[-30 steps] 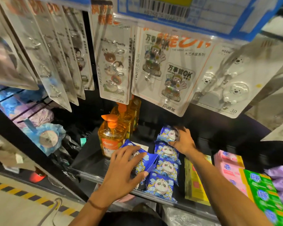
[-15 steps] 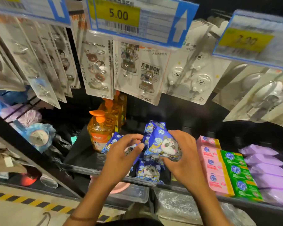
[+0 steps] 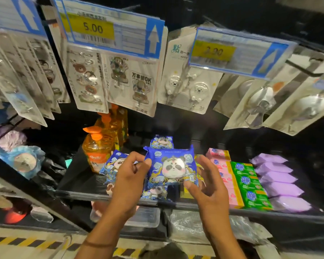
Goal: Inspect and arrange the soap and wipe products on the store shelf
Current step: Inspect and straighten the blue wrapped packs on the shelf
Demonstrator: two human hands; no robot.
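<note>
Judging by its puffy, glossy film, the panda wipe pack (image 3: 171,165) is taken to be light, soft and somewhat slippery, so it is best held by its crimped side seams rather than squeezed across the middle. It is held in the air in front of the shelf (image 3: 77,178), above the row of matching packs (image 3: 162,142), its upper left corner pinched by the left grip (image 3: 131,180) and its lower right edge by the right grip (image 3: 209,187). Room is bounded by the orange hand-soap bottle (image 3: 95,152) to the left, the pink soap bars (image 3: 223,174) to the right and the hook cards (image 3: 135,85) hanging low above, so a low, level path back is called for.
</note>
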